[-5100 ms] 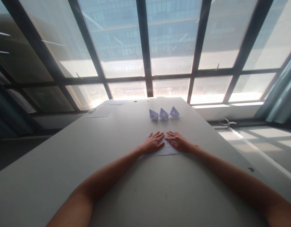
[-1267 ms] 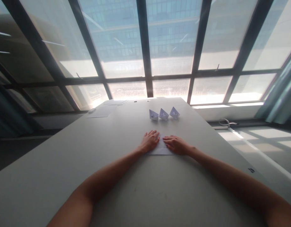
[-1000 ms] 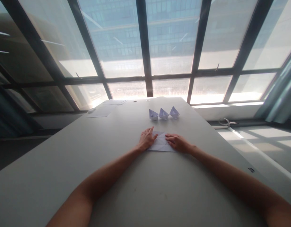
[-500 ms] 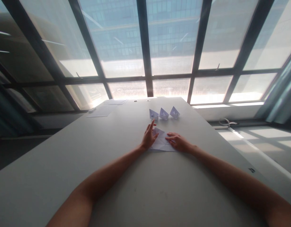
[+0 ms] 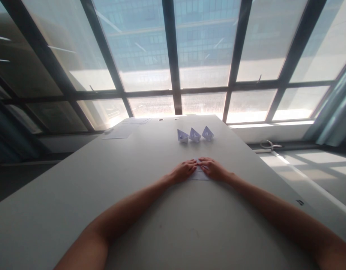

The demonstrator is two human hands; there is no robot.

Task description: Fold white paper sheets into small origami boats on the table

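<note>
Left hand has come down from its raised position half a second ago and now lies flat, fingers extended. Loose sheets lie at the far left of the counter. Folded paper sits under both hands, mostly covered. Right hand also lies flat, open-palmed, its fingertips meeting the left's; neither grips. Three paper boats stand in a row beyond, apart from the hands.
</note>
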